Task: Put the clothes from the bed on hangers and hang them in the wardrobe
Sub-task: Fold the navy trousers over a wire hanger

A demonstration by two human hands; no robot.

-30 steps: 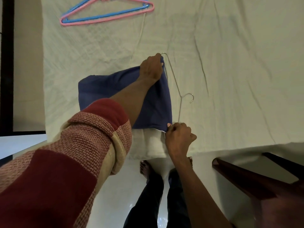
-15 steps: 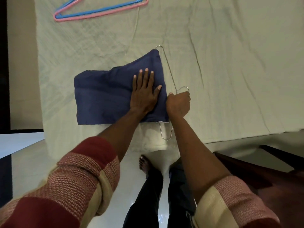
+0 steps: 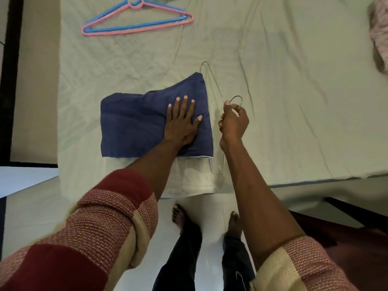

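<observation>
cloth (image 3: 136,124) sits folded over a wire hanger (image 3: 212,80), not yet hung. left hand (image 3: 182,122) presses it flat; right hand (image 3: 234,120) grips the hook.

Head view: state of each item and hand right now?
blue cloth: folded, flat on bed, draped over wire hanger's bar
wire hanger: lying on bed, neck held
left hand: flat, fingers straight, presses the cloth
right hand: grips hanger below the hook
pink and blue hangers: stacked, unused, far side of bed
pink garment: crumpled at right edge, not hung
</observation>
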